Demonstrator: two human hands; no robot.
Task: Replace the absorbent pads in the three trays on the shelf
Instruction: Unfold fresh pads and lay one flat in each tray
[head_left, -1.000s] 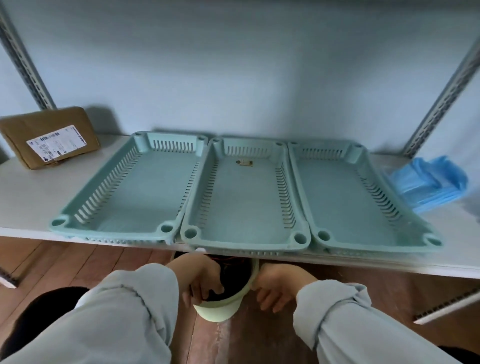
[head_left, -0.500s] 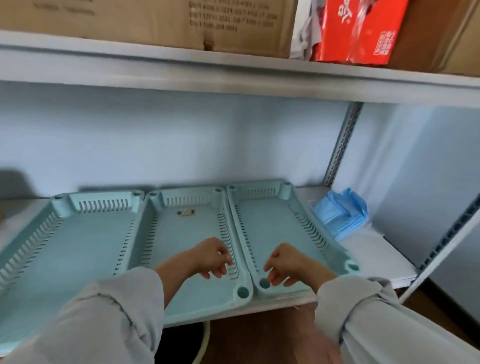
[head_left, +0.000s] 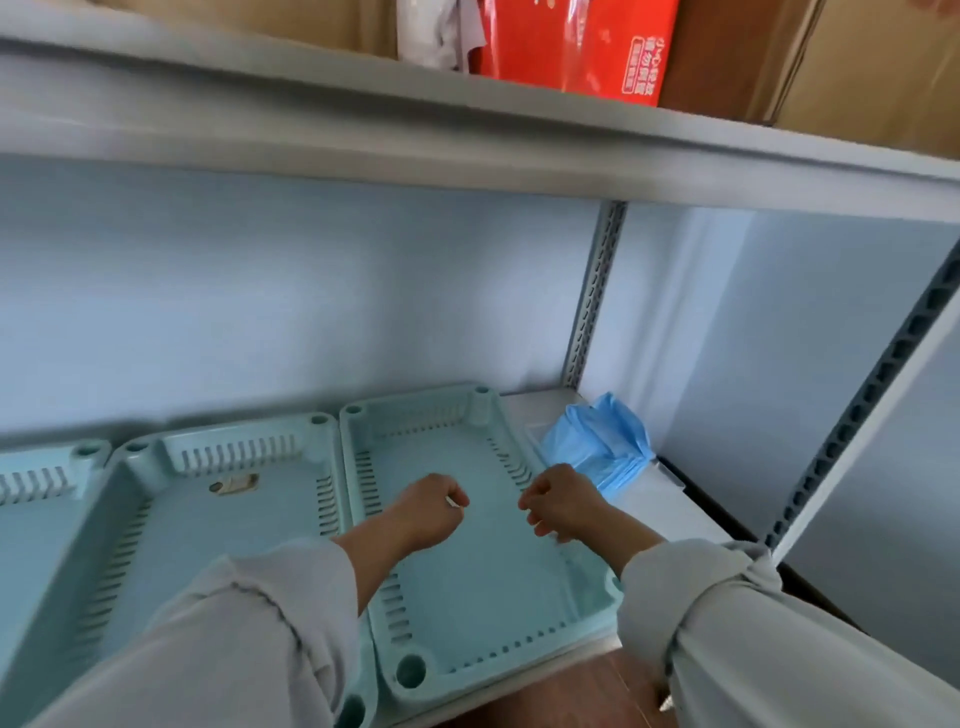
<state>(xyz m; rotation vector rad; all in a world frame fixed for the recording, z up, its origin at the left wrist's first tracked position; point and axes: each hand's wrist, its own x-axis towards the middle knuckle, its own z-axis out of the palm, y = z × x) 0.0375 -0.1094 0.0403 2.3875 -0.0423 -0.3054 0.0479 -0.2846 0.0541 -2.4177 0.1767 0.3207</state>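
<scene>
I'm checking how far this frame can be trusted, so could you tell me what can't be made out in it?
- Left tray, head view: mostly cut off by the left edge.
- Middle tray: its front is hidden behind the left sleeve; the small object in it is too blurred to identify.
- Blue pads: folded stack, count unclear.
- Left hand and right hand: fingers curled, any hold unclear.

From my remote feed: smooth, matt mint plastic trays on a matt grey shelf; right of the trays, thin, crinkled blue plastic pads; above them, a glossy red packet beside matt brown cardboard boxes; soft grey cloth sleeves.
</scene>
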